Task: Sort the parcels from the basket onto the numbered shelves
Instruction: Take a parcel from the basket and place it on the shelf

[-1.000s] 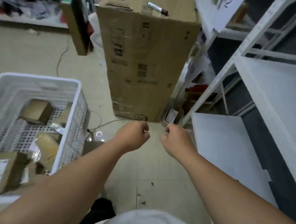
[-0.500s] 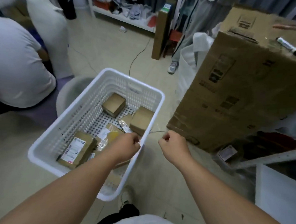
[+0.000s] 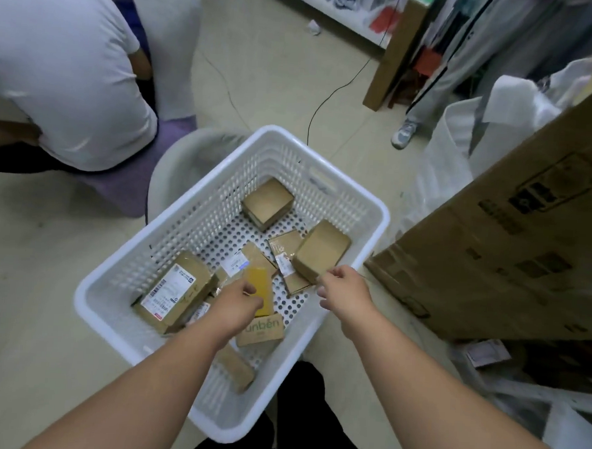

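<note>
The white perforated basket (image 3: 366, 199) stands on the floor in front of me with several parcels in it. My left hand (image 3: 239, 303) is down inside it, fingers curled at the near-left edge of a flat yellow parcel (image 3: 262, 287). My right hand (image 3: 344, 292) hovers at the basket's right rim, fingers curled and holding nothing, just by a corner of a brown box (image 3: 322, 249). Also in the basket are a labelled brown box (image 3: 176, 290), a small square box (image 3: 268, 204) and a printed carton (image 3: 263, 329). The numbered shelves are out of view.
A big cardboard carton (image 3: 513, 235) leans close on the right. A person in a white shirt (image 3: 62, 68) crouches at the left. Another person's shoe (image 3: 404, 134) stands beyond the basket, and a black cable (image 3: 332, 95) crosses the floor. White bags (image 3: 452, 157) lie behind the carton.
My view has swung left from the shelves to the basket. Both hands moved forward and down: the left has gone into the basket onto the yellow parcel, the right to the rim.
</note>
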